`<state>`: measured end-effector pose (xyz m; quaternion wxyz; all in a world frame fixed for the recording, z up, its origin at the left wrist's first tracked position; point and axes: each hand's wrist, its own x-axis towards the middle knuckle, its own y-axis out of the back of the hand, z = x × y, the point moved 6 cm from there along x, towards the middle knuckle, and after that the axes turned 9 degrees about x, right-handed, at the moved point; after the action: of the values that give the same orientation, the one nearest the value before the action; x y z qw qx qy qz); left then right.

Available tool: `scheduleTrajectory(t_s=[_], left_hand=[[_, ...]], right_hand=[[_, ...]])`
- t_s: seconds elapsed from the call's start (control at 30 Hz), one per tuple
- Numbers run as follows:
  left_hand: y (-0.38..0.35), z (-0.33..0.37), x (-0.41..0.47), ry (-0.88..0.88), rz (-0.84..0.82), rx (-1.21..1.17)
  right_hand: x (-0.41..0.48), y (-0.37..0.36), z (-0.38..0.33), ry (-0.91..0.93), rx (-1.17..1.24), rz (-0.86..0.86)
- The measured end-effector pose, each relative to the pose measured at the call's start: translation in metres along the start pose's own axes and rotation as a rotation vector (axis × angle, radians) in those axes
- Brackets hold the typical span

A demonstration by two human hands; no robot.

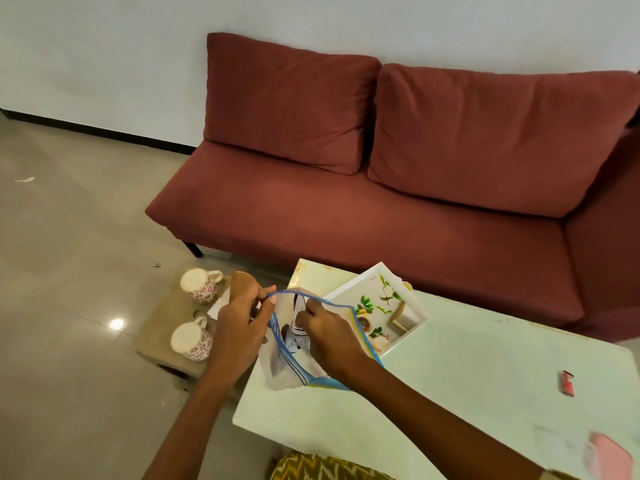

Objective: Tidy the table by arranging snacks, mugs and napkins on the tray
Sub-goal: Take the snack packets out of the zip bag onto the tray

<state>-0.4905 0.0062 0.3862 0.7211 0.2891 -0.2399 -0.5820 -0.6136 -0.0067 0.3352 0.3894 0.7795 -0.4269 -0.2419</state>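
Note:
My left hand (242,323) pinches the near rim of a clear zip bag (277,368) with a blue seal strip, held open over the white table's left end. My right hand (329,334) reaches inside the bag, fingers closed on a snack packet (298,341). Behind the bag lies a white tray (414,315) with a leaf print, holding a small wooden frame and a round item. Two floral mugs, one further back (199,285) and one nearer (190,341), stand on a low stool to the left, with a white napkin (220,304) beside them.
A red sachet (567,384) lies on the white table (485,375) at the right, and a pink object (607,457) sits at its near right corner. A maroon sofa (381,202) stands behind the table. The low brown stool (159,327) is on the tiled floor.

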Motion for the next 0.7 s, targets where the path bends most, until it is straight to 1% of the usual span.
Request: scheduleTrajectory(t_s=[0.1,0.17,0.2,0.23,0.3,0.37,0.47,0.53,0.6,0.7], left_hand=[[-0.019,0.001,0.003,0.055,0.036,0.013],[-0.028,-0.001,0.004,0.096,0.075,0.042],[-0.032,-0.003,0.004,0.114,0.094,0.053],[-0.037,-0.006,0.004,0.133,0.115,0.059],[-0.045,-0.013,0.004,0.176,0.146,0.063],[-0.053,-0.019,0.01,0.203,0.151,0.06],[-0.061,-0.022,0.02,0.222,0.151,0.065],[-0.067,-0.023,0.028,0.222,0.169,0.065],[-0.074,-0.029,0.036,0.221,0.186,0.066],[-0.084,-0.045,0.047,0.22,0.212,0.054]], right_hand=[[-0.028,0.042,0.005,0.079,0.055,0.066],[-0.046,0.068,0.01,0.144,0.113,0.175],[-0.054,0.081,0.018,0.149,0.18,0.266],[-0.06,0.095,0.03,0.128,0.282,0.364],[-0.066,0.122,0.063,0.028,0.494,0.553],[-0.062,0.138,0.103,-0.106,0.616,0.645],[-0.049,0.14,0.162,-0.222,0.662,0.641],[-0.036,0.128,0.203,-0.301,0.607,0.601],[-0.021,0.106,0.245,-0.376,0.516,0.538],[0.001,0.057,0.31,-0.489,0.457,0.392]])
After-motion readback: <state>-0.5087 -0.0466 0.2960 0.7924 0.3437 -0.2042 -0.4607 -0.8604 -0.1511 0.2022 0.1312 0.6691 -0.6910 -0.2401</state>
